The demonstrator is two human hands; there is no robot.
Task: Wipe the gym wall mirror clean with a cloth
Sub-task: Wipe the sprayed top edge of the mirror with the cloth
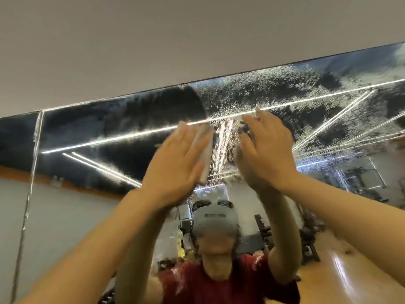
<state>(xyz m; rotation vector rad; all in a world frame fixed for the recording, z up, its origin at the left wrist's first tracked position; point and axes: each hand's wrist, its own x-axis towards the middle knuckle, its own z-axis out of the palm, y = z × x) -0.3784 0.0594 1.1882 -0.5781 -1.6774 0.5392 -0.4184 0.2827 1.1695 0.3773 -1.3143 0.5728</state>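
The mirror (285,102) fills a slanted band across the middle and lower frame, its top edge running from the left side up toward the upper right, under a flat, matte grey wall (153,40). Its glass is glossy and dark in the centre-left, where it looks smooth, while the centre and upper right are covered with a grainy, speckled film of fine droplets. Thin bright lines of reflected strip lights cross the glass diagonally. A vertical seam (35,145) at the left of the frame divides two mirror panels.

Both bare arms reach up from the lower corners to the centre of the frame. The left hand (175,159) lies flat, fingers straight and close together, palm toward the glass, pressing a pale, soft, folded cloth (206,152) against the mirror; the cloth shows past the fingertips and along the hand's right edge. The right hand (269,150) is also raised with straight fingers toward the glass, a bit of pale material at its fingertips; whether it touches the mirror or holds anything is blurred.

Lower centre, the reflection shows the person in a red shirt with a grey headset (214,222), dark gym equipment and a shiny orange-brown floor (341,268).
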